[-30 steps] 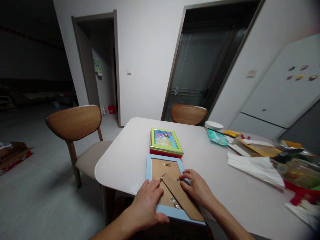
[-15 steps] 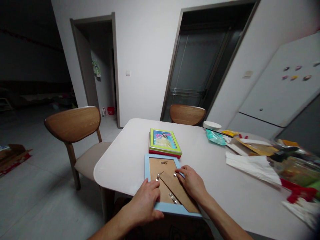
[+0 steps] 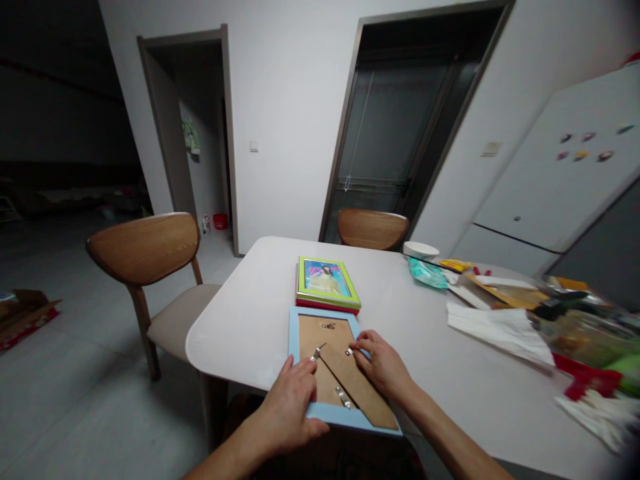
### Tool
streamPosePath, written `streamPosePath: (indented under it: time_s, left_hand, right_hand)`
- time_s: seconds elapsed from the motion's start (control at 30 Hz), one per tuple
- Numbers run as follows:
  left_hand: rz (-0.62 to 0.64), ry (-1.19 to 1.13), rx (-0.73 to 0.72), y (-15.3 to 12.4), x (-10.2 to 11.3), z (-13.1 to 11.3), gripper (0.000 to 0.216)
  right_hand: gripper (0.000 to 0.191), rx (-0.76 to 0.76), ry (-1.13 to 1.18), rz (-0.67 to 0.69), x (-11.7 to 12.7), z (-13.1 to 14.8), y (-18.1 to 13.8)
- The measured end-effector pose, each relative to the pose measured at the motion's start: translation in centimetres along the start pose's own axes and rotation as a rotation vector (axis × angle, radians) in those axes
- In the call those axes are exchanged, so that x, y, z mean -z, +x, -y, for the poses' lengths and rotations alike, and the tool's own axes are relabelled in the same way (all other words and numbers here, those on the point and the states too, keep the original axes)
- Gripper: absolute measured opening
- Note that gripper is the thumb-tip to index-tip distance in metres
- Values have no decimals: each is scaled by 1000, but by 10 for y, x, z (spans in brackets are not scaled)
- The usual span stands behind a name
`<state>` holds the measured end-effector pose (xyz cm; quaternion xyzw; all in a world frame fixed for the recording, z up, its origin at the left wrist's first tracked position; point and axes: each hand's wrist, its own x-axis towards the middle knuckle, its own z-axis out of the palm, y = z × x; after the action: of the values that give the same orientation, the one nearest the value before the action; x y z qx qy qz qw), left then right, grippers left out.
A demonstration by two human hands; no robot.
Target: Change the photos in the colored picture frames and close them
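Lying back-up at the table's (image 3: 235, 327) near edge, the blue frame (image 3: 335, 360) points its long axis away from the person. The left hand (image 3: 290, 400) grasps its near-left corner; the right hand (image 3: 383, 363), nearer the right-side clip (image 3: 349, 352), has fingertips there, though whether pinching I can't tell.

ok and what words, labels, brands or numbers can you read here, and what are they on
Nothing can be read with certainty.
Picture in the green frame: pink marks, perhaps lettering, too blurred to read.
Teal packet and yellow packet: any print is too small or blurred.
Blue frame: no lettering visible on its brown back.
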<state>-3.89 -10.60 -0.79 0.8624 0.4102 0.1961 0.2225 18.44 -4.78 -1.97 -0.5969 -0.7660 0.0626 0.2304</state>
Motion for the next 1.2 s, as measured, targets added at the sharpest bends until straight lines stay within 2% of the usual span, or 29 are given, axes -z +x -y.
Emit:
streamPosePath:
  time_s: [0.33,0.57,0.73,1.0,1.2]
  left_hand:
    - [-17,-28,12,0,0,-3,33]
    - [-3,-34,3,0,1,-1,33]
    - [-22,-29,-25,1,3,-2,33]
    - [4,-19,-17,2,4,-1,34]
    - [-37,-24,-4,1,-1,-1,33]
  right_hand:
    - [23,-9,82,-29,0,-2,-6]
    - [29,-44,94,-70,-1,-8,-11]
    - [26,-62,78,-53,0,-4,-10]
    - [26,-33,-99,32,5,2,4]
    - [25,11,-18,49,7,-2,-8]
